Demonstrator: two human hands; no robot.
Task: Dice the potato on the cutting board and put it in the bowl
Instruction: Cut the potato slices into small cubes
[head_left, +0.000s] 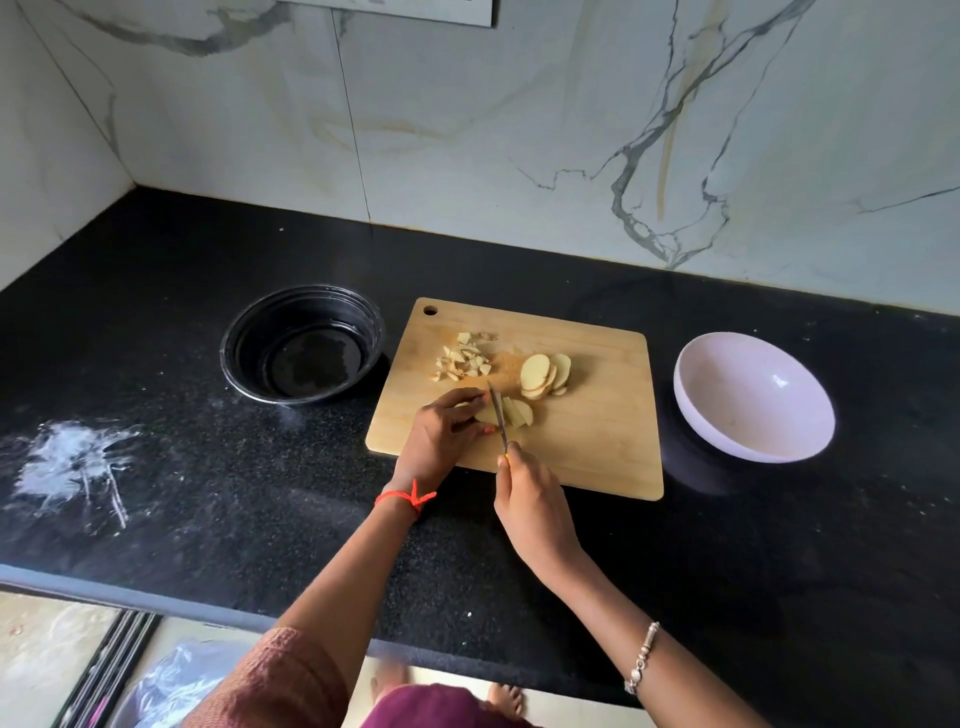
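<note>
My left hand (447, 426) sits at the centre of the frame, fingers curled down over a few potato slices (519, 414) and pinning them flat on the wooden cutting board (597, 441). My right hand (535, 499), just below and to the right of it, is wrapped round the handle of a small knife (497, 410). The handle is almost wholly hidden in my grip. The narrow blade points toward the top of the frame and lies across the slices, right beside my left fingertips.

Above the blade, toward the middle of the board, a stack of slices (545, 375) leans over in an overlapping row. To its left, nearer the board's upper left corner with the hanging hole, lies a small heap of diced pieces (462, 358), some with skin on them.

The board lies on a black speckled counter (218, 530). A black bowl (304, 343) stands just beside the board's left edge. A pale lilac bowl (753, 397) stands to the right of the board, a little apart from it. I cannot tell which bowl the potato is meant for.

At the left edge of the frame a white powdery smear (78, 467) marks the counter. A red thread (408, 499) is tied on my left wrist and a silver bracelet (641, 657) hangs on my right. A veined marble wall (519, 130) fills the top of the frame.
</note>
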